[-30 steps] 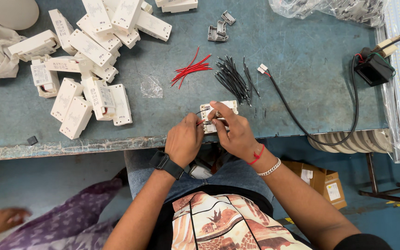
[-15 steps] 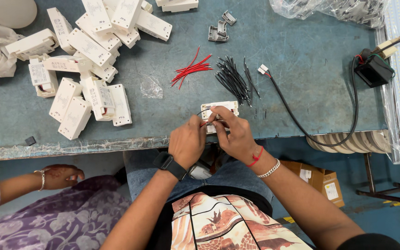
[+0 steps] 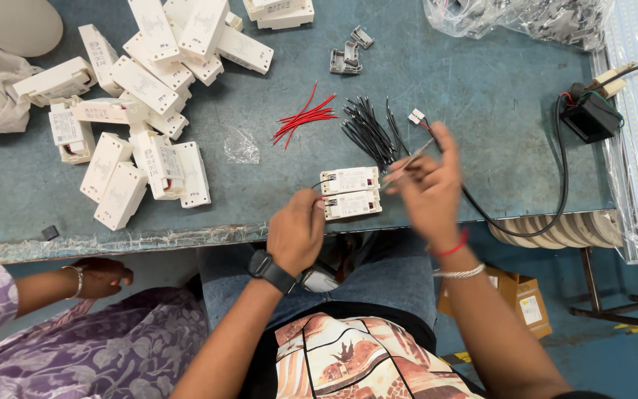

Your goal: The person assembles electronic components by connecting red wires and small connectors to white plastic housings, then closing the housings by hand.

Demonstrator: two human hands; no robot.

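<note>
Our left hand (image 3: 297, 230) pinching a white driver box (image 3: 351, 191) at the table's (image 3: 481, 111) front edge, our right hand (image 3: 426, 188) hovering blurred beside it, fingers loosely gripping a thin tool (image 3: 406, 162), black wires (image 3: 367, 129) lying just behind.

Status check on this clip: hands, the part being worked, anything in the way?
Left hand grips white box at bench edge. Right hand raised beside it, blurred, pinching a thin tool. Black wire bundle close behind; nothing blocking.

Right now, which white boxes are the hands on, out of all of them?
The pair at the table's front edge, stacked side by side between the left hand and right hand. The other boxes lie piled up, untouched, far left.
</note>
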